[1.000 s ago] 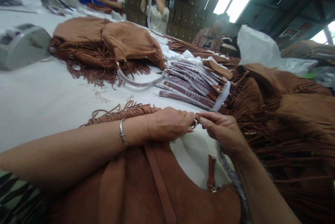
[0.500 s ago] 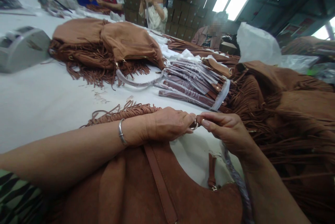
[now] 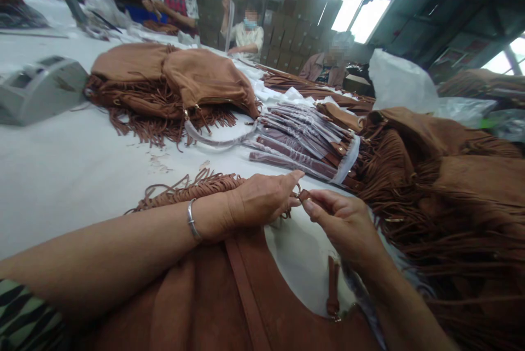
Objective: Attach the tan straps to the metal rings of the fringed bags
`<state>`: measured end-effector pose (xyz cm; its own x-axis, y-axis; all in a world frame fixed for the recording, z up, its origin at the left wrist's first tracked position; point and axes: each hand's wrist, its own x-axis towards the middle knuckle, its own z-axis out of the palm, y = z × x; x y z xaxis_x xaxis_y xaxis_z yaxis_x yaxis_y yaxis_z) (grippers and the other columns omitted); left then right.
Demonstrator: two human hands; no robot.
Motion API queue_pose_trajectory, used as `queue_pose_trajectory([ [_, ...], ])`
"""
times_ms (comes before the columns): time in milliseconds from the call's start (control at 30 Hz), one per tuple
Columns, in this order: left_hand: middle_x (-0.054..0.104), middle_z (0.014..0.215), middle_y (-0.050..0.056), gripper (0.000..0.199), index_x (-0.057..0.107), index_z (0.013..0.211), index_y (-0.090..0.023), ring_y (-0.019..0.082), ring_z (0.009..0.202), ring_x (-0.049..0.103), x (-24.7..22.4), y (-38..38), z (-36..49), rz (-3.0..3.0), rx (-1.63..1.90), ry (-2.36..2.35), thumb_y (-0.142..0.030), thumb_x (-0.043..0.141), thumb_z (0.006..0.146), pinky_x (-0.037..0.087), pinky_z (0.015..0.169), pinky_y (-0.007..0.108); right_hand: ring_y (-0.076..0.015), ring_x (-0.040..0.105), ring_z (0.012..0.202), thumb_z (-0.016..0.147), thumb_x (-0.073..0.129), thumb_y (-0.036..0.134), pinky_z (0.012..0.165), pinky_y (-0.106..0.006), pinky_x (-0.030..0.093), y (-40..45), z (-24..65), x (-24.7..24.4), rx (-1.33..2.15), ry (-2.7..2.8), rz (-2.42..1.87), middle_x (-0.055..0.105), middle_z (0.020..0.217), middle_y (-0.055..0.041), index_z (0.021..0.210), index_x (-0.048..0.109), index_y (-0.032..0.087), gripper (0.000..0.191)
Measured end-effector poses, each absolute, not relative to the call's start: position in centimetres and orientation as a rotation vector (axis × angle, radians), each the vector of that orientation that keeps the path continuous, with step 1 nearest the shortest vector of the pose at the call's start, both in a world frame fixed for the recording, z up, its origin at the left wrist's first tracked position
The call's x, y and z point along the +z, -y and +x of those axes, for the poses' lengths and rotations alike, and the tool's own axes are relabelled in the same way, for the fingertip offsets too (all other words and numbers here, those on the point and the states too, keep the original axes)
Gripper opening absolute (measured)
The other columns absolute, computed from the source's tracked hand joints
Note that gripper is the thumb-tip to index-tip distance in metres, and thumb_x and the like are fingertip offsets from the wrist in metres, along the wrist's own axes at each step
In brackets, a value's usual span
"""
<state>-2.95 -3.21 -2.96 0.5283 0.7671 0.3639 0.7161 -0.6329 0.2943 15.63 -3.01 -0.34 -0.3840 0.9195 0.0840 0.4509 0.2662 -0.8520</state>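
Note:
A brown suede bag (image 3: 197, 296) with fringe lies in front of me, its curved opening facing right. My left hand (image 3: 262, 198), below a silver bracelet (image 3: 191, 220), is closed around a metal ring (image 3: 297, 191) at the bag's upper corner. My right hand (image 3: 340, 217) pinches a small brown leather tab (image 3: 304, 196) that touches the ring. A plastic-wrapped strap (image 3: 365, 307) hangs beneath my right hand. A brown zipper pull (image 3: 333, 288) dangles at the bag's opening.
Wrapped straps (image 3: 303, 143) lie in a bundle beyond my hands. Fringed bags are stacked at the back left (image 3: 205, 77) and at the right (image 3: 463, 176). A grey tape dispenser (image 3: 41, 88) stands at the far left. Several people work across the table (image 3: 82, 176).
Both hands have shifted slightly left with the ring and tab. My left fingers have straightened somewhat, showing more of the ring. The camera view has tilted up a little.

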Motion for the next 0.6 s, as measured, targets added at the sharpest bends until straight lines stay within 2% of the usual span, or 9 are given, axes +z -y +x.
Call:
queue_pose_trajectory([
  [133, 0.062, 0.101, 0.009, 0.042, 0.039, 0.123, -0.012, 0.018, 0.088, 0.060, -2.2, 3.1, -3.3, 2.623, 0.703, -1.110, -0.030, 0.048, 0.086, 0.048, 0.075, 0.027, -0.0177, 0.058, 0.070, 0.072, 0.066, 0.032, 0.062, -0.027, 0.044, 2.8, 16.0, 0.3, 1.179, 1.864, -1.226, 0.068, 0.078, -0.0051, 0.088, 0.072, 0.014, 0.024],
  [267, 0.061, 0.093, 0.005, 0.029, 0.046, 0.110, -0.015, 0.019, 0.082, 0.059, -1.5, 3.8, -3.0, 2.707, 0.616, -1.111, -0.027, 0.049, 0.083, 0.048, 0.070, 0.029, -0.0148, 0.053, 0.062, 0.068, 0.070, 0.034, 0.057, -0.025, 0.042, 2.4, 17.0, 1.6, 1.321, 1.852, -1.264, 0.065, 0.071, -0.0043, 0.080, 0.073, 0.015, 0.023],
  [400, 0.061, 0.086, 0.007, 0.021, 0.048, 0.097, -0.013, 0.020, 0.073, 0.059, -1.8, 3.9, -2.6, 2.891, 0.505, -1.097, -0.031, 0.043, 0.088, 0.049, 0.062, 0.032, -0.0094, 0.039, 0.049, 0.069, 0.067, 0.040, 0.043, -0.022, 0.030, 2.0, 17.5, 1.8, 1.294, 1.904, -1.309, 0.055, 0.054, -0.0013, 0.068, 0.071, 0.013, 0.027],
  [533, 0.060, 0.084, 0.010, 0.027, 0.050, 0.096, -0.009, 0.024, 0.071, 0.060, -2.2, 3.7, -2.1, 3.035, 0.474, -1.139, -0.034, 0.039, 0.090, 0.049, 0.057, 0.036, -0.0050, 0.025, 0.039, 0.071, 0.067, 0.044, 0.036, -0.021, 0.015, 1.7, 18.0, 1.4, 1.411, 1.832, -1.406, 0.041, 0.044, 0.0042, 0.072, 0.069, 0.011, 0.033],
  [600, 0.060, 0.084, 0.011, 0.029, 0.052, 0.097, -0.008, 0.024, 0.071, 0.060, -1.7, 3.9, -1.7, 3.030, 0.454, -1.150, -0.032, 0.038, 0.091, 0.050, 0.056, 0.036, -0.0047, 0.027, 0.038, 0.073, 0.065, 0.045, 0.034, -0.020, 0.017, 1.7, 17.3, 1.5, 1.405, 1.883, -1.360, 0.041, 0.045, 0.0047, 0.074, 0.068, 0.010, 0.036],
])
